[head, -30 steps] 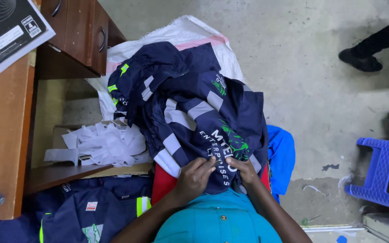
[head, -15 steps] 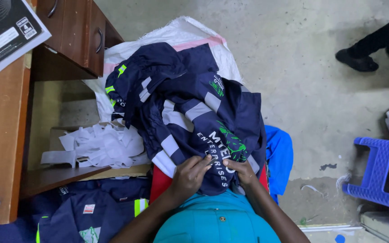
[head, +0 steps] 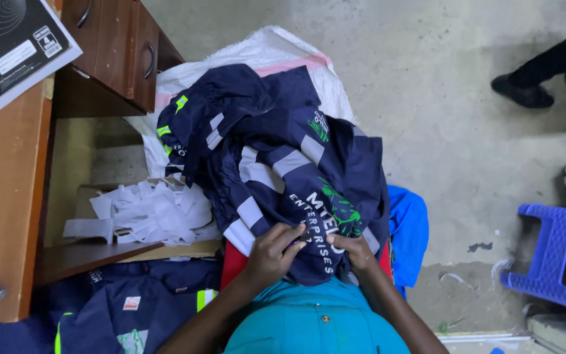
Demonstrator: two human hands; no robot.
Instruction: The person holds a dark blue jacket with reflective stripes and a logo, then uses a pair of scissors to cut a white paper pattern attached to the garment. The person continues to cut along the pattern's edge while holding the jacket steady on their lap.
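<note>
Fingers (head: 294, 237) of the left hand (head: 271, 255) curl down and pinch a fold of the navy work garment (head: 296, 164), while the right hand (head: 355, 250) grips the same cloth just beside it, knuckles up and fingertips tucked into the fabric. Both forearms rise from the bottom of the view, bent inward so the hands meet over the person's lap, above a teal shirt (head: 316, 324).

A white woven sack (head: 263, 56) lies spread on the concrete floor (head: 440, 98) with the garment pile heaped on it. Under the wooden desk (head: 4, 196) a shallow cardboard box (head: 86, 196) holds loose white paper scraps (head: 149, 210) (crumpled and overlapping).

That garment is dark navy with grey reflective bands, small neon-yellow tabs and green and white printing on the cloth; it drapes from the lap out across the sack. More navy clothing (head: 132, 308) lies at lower left, a blue cloth (head: 409, 229) sits just right of the pile, and a blue plastic stool (head: 558, 262) stands well apart at the right edge
</note>
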